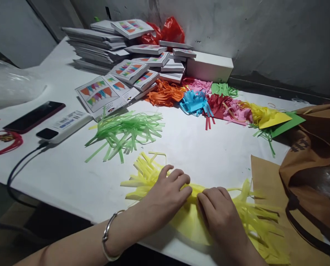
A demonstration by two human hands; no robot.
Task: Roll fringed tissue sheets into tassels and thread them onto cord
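Yellow tissue paper (191,221) with fringed strips at both ends lies spread near the front edge of the table. My left hand (172,188) pinches its gathered middle, fingers curled and pressed together. Close beside it, my right hand (219,207) grips the same gathered part, its fingertips partly hidden. One fringe fans out to the left of my left hand, the other to the right beyond my right hand. A bundle of green paper fringe (126,129) rests on the table farther back on the left.
Behind lie orange fringe (165,92), blue fringe (195,102) and other coloured bundles. Stacked printed packets (130,70) and a white box (210,66) stand near the wall. A phone (34,116) and a cabled power bank (64,126) are at left, a brown apron-like cloth (311,159) at right.
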